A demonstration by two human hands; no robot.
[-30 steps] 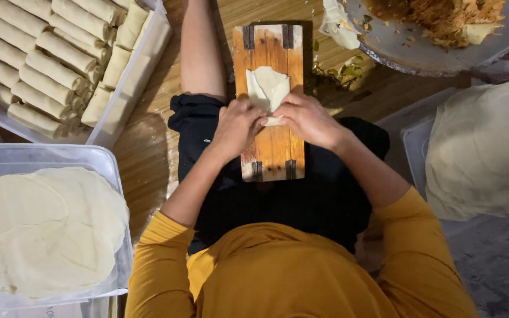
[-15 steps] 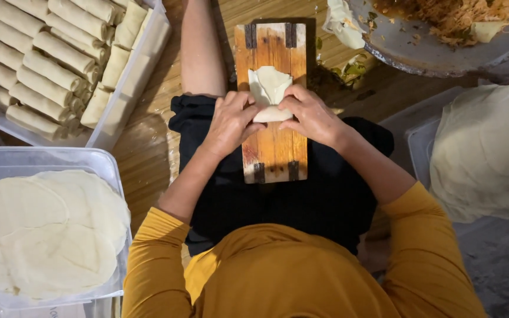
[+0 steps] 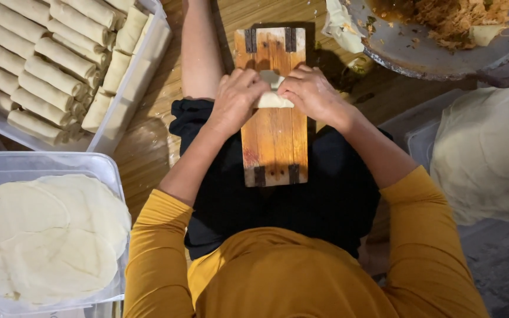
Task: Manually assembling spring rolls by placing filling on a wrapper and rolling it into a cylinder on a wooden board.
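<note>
Pinching pale wrapper roll with left hand and right hand, both grasping, pressing against wooden board for tight rolling.

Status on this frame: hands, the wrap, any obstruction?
Left hand and right hand both pressed on the pale roll. Roll lies across the wooden board. Nothing in the way.

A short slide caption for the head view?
Both hands, left and right, roll a pale wrapper on a wooden board.
</note>
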